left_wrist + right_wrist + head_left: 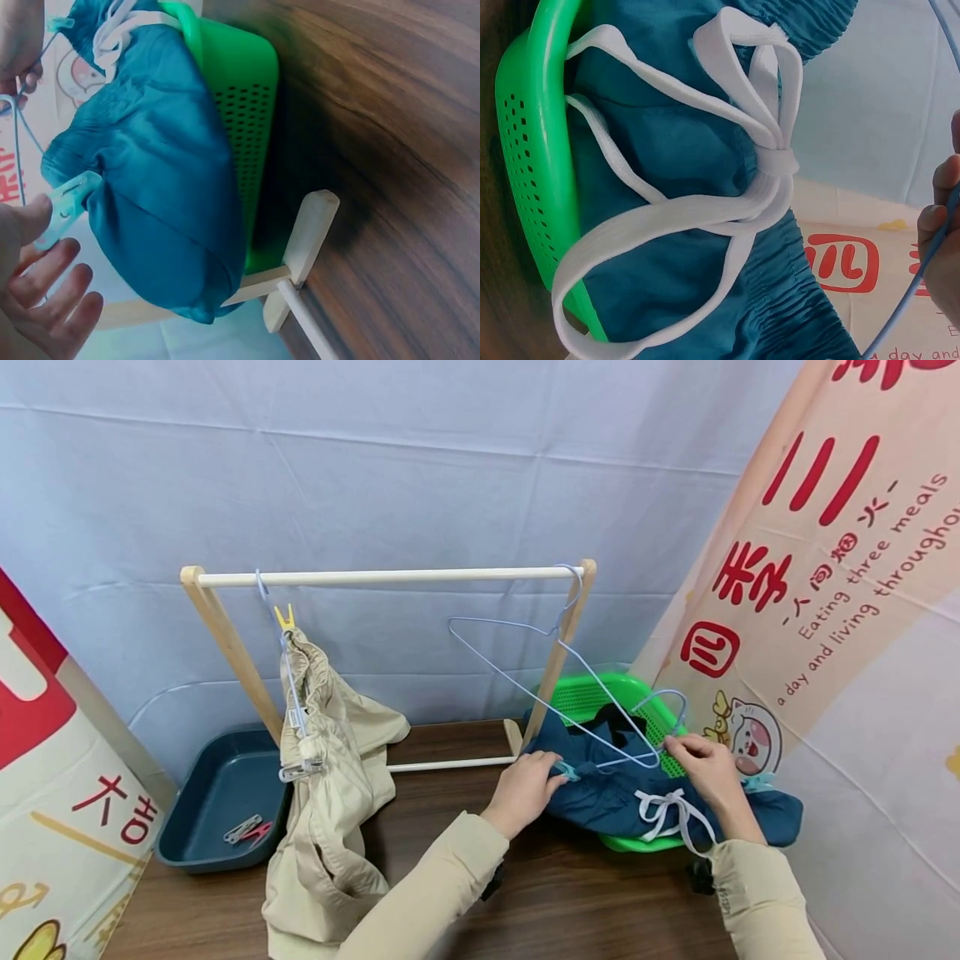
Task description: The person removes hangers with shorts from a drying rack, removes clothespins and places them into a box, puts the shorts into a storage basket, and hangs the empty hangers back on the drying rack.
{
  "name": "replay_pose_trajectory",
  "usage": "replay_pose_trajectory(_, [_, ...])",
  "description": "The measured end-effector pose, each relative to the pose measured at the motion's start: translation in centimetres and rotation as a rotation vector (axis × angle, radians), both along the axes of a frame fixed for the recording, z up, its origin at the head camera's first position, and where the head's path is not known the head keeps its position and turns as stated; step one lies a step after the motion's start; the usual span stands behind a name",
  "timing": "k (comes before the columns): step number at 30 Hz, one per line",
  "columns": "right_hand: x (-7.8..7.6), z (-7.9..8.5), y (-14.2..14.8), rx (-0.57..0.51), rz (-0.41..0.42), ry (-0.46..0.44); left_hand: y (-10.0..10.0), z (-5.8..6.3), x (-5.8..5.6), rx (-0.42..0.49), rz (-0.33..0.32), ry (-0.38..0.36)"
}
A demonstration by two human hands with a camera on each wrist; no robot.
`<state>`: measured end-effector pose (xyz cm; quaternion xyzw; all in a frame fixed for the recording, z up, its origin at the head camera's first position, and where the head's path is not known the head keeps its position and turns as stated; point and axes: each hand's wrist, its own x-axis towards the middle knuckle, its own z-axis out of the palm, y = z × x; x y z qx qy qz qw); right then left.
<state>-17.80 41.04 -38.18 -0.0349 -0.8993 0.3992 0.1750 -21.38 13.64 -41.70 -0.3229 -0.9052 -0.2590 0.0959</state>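
Note:
My left hand (528, 789) pinches a light teal clothespin (69, 206) at the waistband of the dark blue drawstring trousers (161, 142). My right hand (708, 772) holds a blue wire hanger (678, 695) just below its hook. That hanger runs along the trousers' waistband, and cloth hides part of it. At the waistband's other end sits a second teal clothespin (759, 782). A white drawstring (772, 161), tied in a bow, hangs at the waist. Under the trousers stands a green perforated basket (251, 82).
A wooden rack with a white rail (390, 577) stands behind. Beige trousers (330, 810) hang at its left, with a yellow clothespin (284, 617). A bare blue hanger (510, 625) hangs at its right, before the basket. A dark blue tub (213, 760) holds several clothespins (243, 829).

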Motion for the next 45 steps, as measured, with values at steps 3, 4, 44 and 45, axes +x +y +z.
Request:
replay_pose_trajectory(3, [0.0, 0.0, -0.1, -0.026, -0.002, -0.005, 0.1, 0.1, 0.1, 0.079, -0.007, -0.067])
replay_pose_trajectory(4, [0.0, 0.0, -0.1, -0.035, -0.003, -0.009, 0.1, 0.1, 0.2, 0.109, -0.012, -0.093])
replay_pose_trajectory(44, [1.0, -0.5, 2.7, -0.534, -0.460, -0.128, -1.3, 0.1, -0.4, 0.517, 0.020, -0.426])
replay_pose_trajectory(45, [1.1, -0.5, 2.7, -0.542, -0.466, -0.128, -1.4, 0.2, -0.4, 0.518, 0.026, -0.432])
